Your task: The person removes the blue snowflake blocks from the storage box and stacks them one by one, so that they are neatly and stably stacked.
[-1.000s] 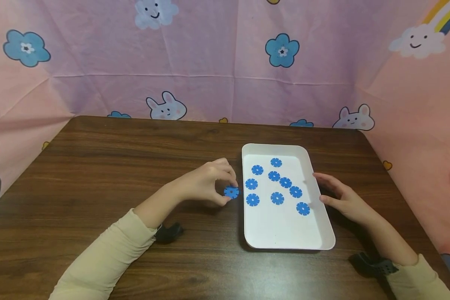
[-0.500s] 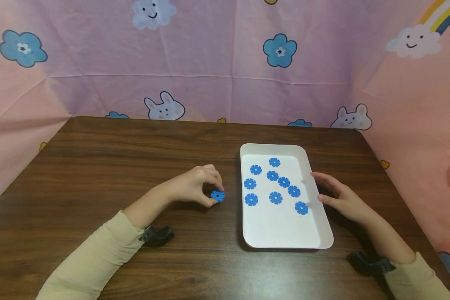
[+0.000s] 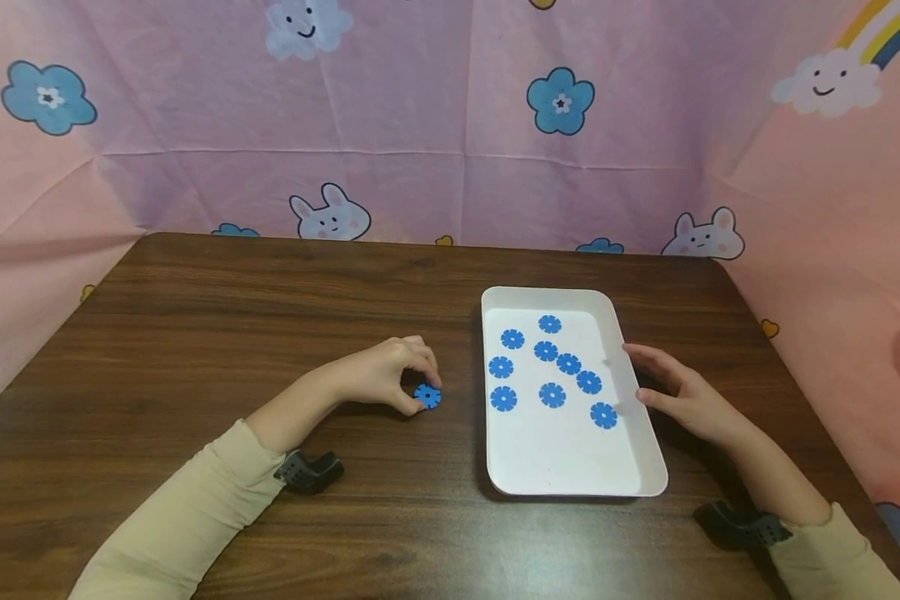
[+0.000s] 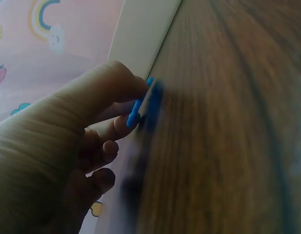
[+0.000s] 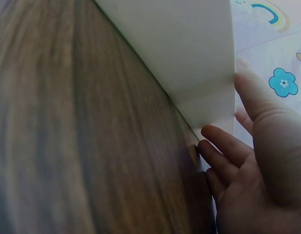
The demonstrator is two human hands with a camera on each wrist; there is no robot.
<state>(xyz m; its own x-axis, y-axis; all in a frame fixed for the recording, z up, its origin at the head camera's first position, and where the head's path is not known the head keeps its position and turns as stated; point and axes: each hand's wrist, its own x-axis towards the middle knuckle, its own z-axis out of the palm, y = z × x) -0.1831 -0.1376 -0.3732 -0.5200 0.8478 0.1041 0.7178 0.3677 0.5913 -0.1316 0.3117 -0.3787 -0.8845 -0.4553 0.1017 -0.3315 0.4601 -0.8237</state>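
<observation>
My left hand pinches a blue notched snowflake disc between thumb and fingers, left of the white tray. In the left wrist view the disc shows edge-on and tilted, close to the tabletop; whether it touches the wood I cannot tell. Several matching blue discs lie flat and spread out in the tray. At the tray's right side, my right hand has its thumb and fingers loosely extended against the rim. The right wrist view shows the thumb at the tray's outer wall.
A dark wood table bears the tray right of its middle. Patterned pink and lilac cloth hangs behind the table and along both sides. Each wrist wears a black strap device.
My left hand has moved left, away from the tray, and slightly down with the blue disc in its pinch. The right hand and the tray stay in place.
</observation>
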